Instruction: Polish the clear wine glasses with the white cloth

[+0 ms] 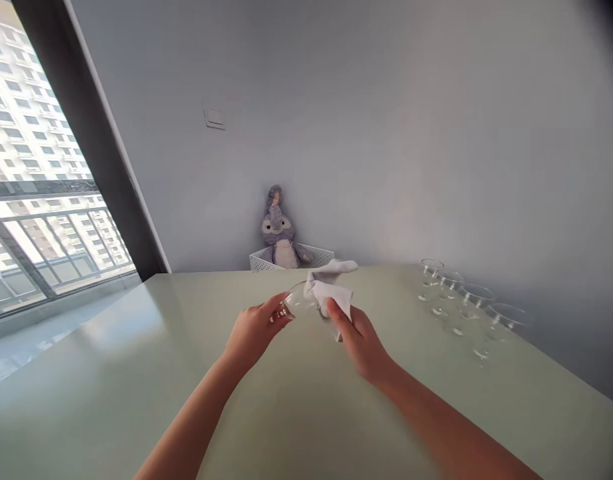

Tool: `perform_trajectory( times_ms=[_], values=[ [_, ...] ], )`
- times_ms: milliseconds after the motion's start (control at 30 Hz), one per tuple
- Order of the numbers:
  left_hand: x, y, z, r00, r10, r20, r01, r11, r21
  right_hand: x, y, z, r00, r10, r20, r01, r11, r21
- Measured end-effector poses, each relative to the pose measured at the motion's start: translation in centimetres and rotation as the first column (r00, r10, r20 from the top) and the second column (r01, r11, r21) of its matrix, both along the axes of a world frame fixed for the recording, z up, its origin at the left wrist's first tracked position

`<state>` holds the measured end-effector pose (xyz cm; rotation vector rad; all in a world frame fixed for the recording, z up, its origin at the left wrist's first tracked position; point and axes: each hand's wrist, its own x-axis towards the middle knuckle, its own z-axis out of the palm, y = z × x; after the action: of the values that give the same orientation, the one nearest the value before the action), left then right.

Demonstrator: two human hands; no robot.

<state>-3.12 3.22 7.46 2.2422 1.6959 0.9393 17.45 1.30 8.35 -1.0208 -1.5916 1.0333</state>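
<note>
Above the middle of the table, my left hand [259, 325] grips a clear stemmed glass [299, 300], its fingers closed around the stem and base end at the left. The glass is tilted on its side, with its bowl toward the right. A white cloth [331, 293] is pinched in my right hand [359, 340], thumb on top, and lies against the rim of the bowl. Part of the cloth covers the glass's right side, so that part is hidden. Some cloth hangs below my right fingers.
Several clear stemmed glasses [473, 300] stand upright in a row along the right side of the pale green table [306, 413]. At the far edge, a grey plush toy [277, 230] sits in a white perforated basket [260, 261] against the wall. A window [46, 153] is at the left.
</note>
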Motion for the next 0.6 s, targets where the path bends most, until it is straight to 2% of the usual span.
perform_trajectory(
  times_ms=[67, 133, 233, 300, 367, 400, 467, 533, 567, 600],
  values=[
    [0.0, -0.5, -0.7, 0.985, 0.003, -0.171, 0.011, 0.997, 0.080, 1.2, -0.1, -0.5, 0.991, 0.129, 0.022, -0.125, 0.984, -0.123],
    [-0.1, -0.8, -1.9, 0.953, -0.053, -0.300, 0.091, 0.989, 0.115, 2.4, -0.3, -1.0, 0.973, 0.230, 0.017, -0.215, 0.933, -0.288],
    [-0.1, -1.3, -3.4, 0.902, -0.141, -0.409, 0.184, 0.980, 0.069, 3.2, -1.2, -2.2, 0.952, 0.300, -0.062, -0.291, 0.821, -0.492],
    [0.0, -1.7, -3.8, 0.878, -0.188, -0.441, 0.215, 0.976, 0.012, 3.2, -2.1, -3.4, 0.931, 0.327, -0.162, -0.359, 0.744, -0.563],
    [0.2, -2.3, -3.4, 0.858, -0.248, -0.450, 0.253, 0.966, -0.052, 3.0, -3.2, -4.3, 0.914, 0.332, -0.231, -0.403, 0.705, -0.583],
    [0.2, -2.7, -3.0, 0.850, -0.273, -0.450, 0.262, 0.961, -0.087, 2.9, -3.7, -4.6, 0.910, 0.344, -0.230, -0.412, 0.709, -0.572],
    [0.3, -3.4, -1.9, 0.851, -0.303, -0.430, 0.261, 0.953, -0.155, 2.8, -4.6, -4.5, 0.904, 0.404, -0.137, -0.418, 0.774, -0.476],
    [0.5, -4.2, -0.6, 0.869, -0.350, -0.350, 0.274, 0.929, -0.249, 2.9, -4.9, -3.7, 0.889, 0.456, 0.053, -0.426, 0.863, -0.270],
    [0.6, -4.7, 0.0, 0.880, -0.384, -0.280, 0.296, 0.904, -0.309, 3.0, -4.8, -3.1, 0.874, 0.457, 0.163, -0.436, 0.887, -0.149],
    [0.8, -5.0, 0.6, 0.883, -0.425, -0.199, 0.331, 0.865, -0.376, 3.2, -4.6, -2.5, 0.854, 0.446, 0.269, -0.452, 0.891, -0.041]
  ],
)
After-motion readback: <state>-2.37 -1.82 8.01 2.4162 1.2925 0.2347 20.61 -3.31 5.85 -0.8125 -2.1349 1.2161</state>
